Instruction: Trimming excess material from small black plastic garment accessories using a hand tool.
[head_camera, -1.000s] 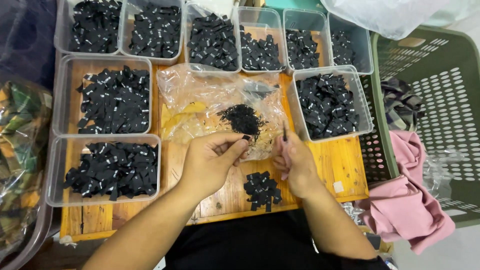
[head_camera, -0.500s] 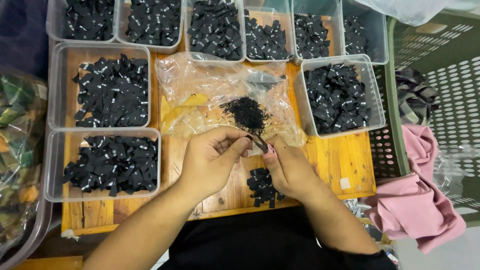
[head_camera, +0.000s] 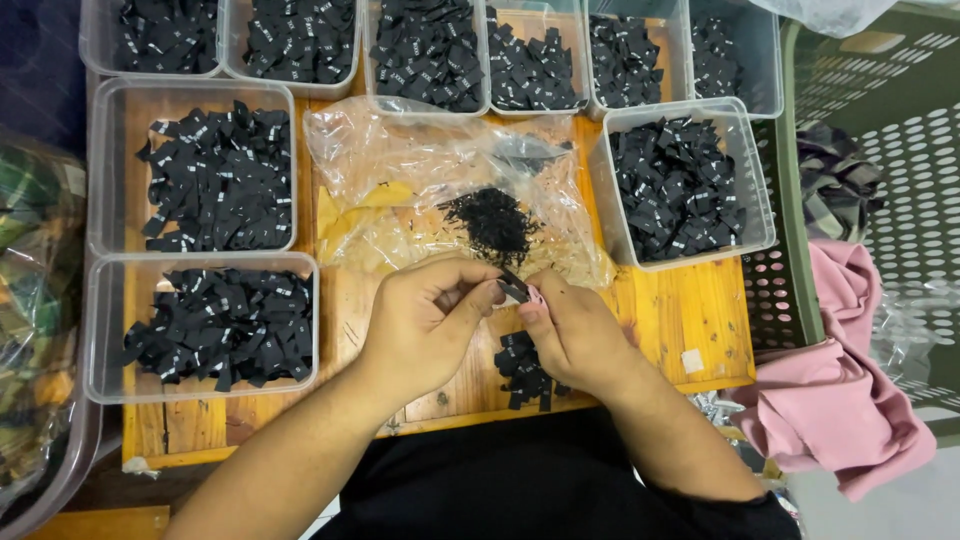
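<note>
My left hand (head_camera: 425, 315) and my right hand (head_camera: 570, 330) meet over the middle of a wooden board (head_camera: 690, 310). Both pinch one small black fabric label (head_camera: 513, 288) between their fingertips. Just below the right hand lies a small pile of black labels (head_camera: 522, 368) on the board. Above the hands a clear plastic bag (head_camera: 400, 170) is spread flat, with a heap of tiny black bits (head_camera: 490, 220) on it.
Clear plastic tubs of black labels ring the board: two at left (head_camera: 105, 180) (head_camera: 100, 330), one at right (head_camera: 755, 200), several along the back (head_camera: 370, 60). A green perforated basket (head_camera: 900, 130) and pink cloth (head_camera: 850, 400) lie to the right.
My right hand has come in from the right to meet the left hand. The two hands have dropped slightly towards the board's near edge, both now pinching the label.
</note>
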